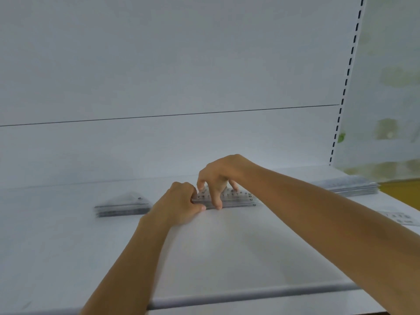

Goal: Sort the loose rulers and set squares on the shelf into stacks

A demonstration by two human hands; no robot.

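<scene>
On the white shelf, your right hand's fingertips spread down on the mid-shelf set-square stack. Your left hand pinches its nine-o'clock end. It's likely light, stiff and slippery: grip the edges.

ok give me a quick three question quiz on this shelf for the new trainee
1. True or false: both hands touch the middle stack of clear plastic set squares.
2. Which hand has its fingers curled at the end of that stack? A: left hand. B: right hand.
3. Fill in: on the white metal shelf, the stack of clear plastic rulers lies to the ___ of both hands.
Key: 1 true; 2 A; 3 right.
</scene>
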